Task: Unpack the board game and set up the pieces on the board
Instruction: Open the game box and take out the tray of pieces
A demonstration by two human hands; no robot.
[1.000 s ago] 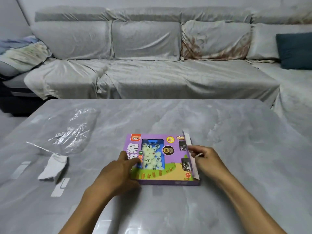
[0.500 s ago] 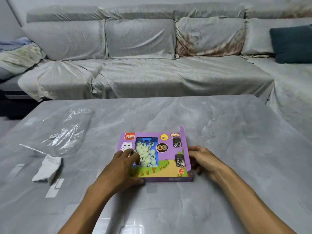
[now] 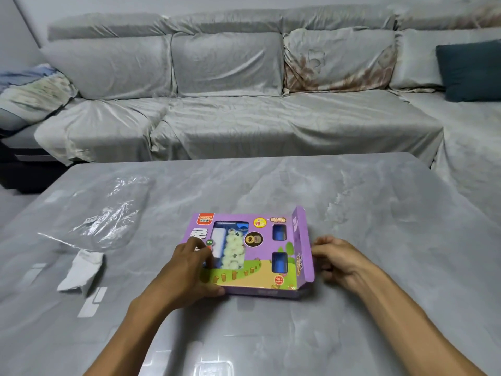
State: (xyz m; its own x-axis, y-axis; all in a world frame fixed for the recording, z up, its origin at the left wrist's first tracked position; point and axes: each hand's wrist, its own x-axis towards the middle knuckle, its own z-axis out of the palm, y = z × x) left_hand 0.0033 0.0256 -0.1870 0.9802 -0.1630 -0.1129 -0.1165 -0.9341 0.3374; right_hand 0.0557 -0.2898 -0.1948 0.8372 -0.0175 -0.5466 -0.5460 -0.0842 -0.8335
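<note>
Left hand (image 3: 189, 264) presses flat purple cardboard game box (image 3: 260, 256), steadying it on grey table (image 3: 352, 213); right hand (image 3: 334, 257) beside raised end flap (image 3: 302, 245), fingers curled, grasping nothing visible, prob. to extract contents.

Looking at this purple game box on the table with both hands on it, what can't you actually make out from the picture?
- Head view: the game box lower left corner is covered by the left hand.
- The right hand fingertips go behind the open end flap; whether they grip anything inside is hidden.
- The marks on the pale round pieces in the window are too small to read.
- The board itself is not visible.
</note>
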